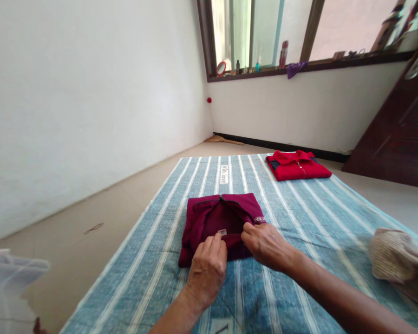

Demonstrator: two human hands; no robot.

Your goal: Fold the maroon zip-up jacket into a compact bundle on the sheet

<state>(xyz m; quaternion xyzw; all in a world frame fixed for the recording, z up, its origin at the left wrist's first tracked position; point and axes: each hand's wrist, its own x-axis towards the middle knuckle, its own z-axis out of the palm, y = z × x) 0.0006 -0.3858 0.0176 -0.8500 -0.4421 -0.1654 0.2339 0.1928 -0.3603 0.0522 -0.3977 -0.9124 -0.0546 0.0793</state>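
Both left grip (206, 269) and right grip (266, 246) clamp maroon cloth (197, 234) on a striped mat (320, 222) by white walls (80, 116)

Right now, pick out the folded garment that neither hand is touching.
The bright red zip-front jacket, lying flat near the far edge of the striped blue mat; the maroon garment is held by the left hand and right hand.

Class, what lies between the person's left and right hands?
The head view shows a fold of the maroon garment between the left hand and right hand.
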